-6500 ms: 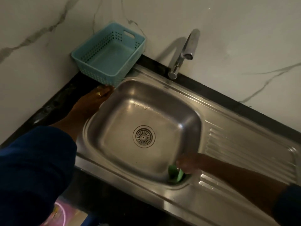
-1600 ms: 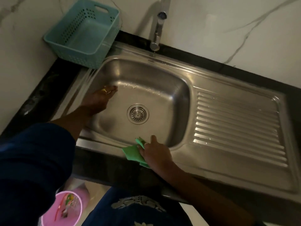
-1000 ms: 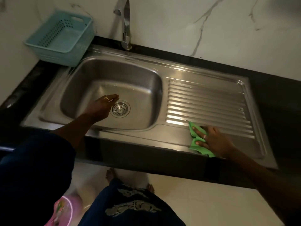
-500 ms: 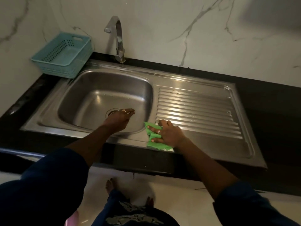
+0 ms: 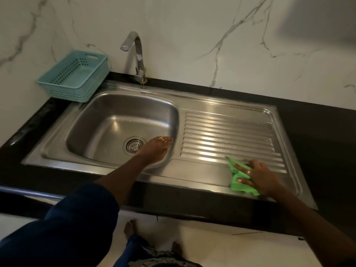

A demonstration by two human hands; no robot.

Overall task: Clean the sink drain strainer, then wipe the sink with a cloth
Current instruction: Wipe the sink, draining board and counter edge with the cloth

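A steel sink (image 5: 100, 130) is set into a black counter, with a ribbed draining board (image 5: 227, 135) on its right. The round drain strainer (image 5: 133, 145) sits in the bowl's floor. My left hand (image 5: 156, 149) hangs over the bowl's right front corner, just right of the strainer, fingers loosely curled and holding nothing. My right hand (image 5: 256, 176) presses flat on a green cloth (image 5: 238, 182) at the front of the draining board, fingers spread over it.
A teal plastic basket (image 5: 77, 76) stands at the back left corner of the counter. A curved tap (image 5: 137, 54) rises behind the bowl against the marble wall. The black counter (image 5: 317, 141) continues to the right. My bare feet show on the floor below.
My right hand has slid the green cloth to the right along the front of the draining board. My left hand has shifted slightly right, uncovering the strainer.
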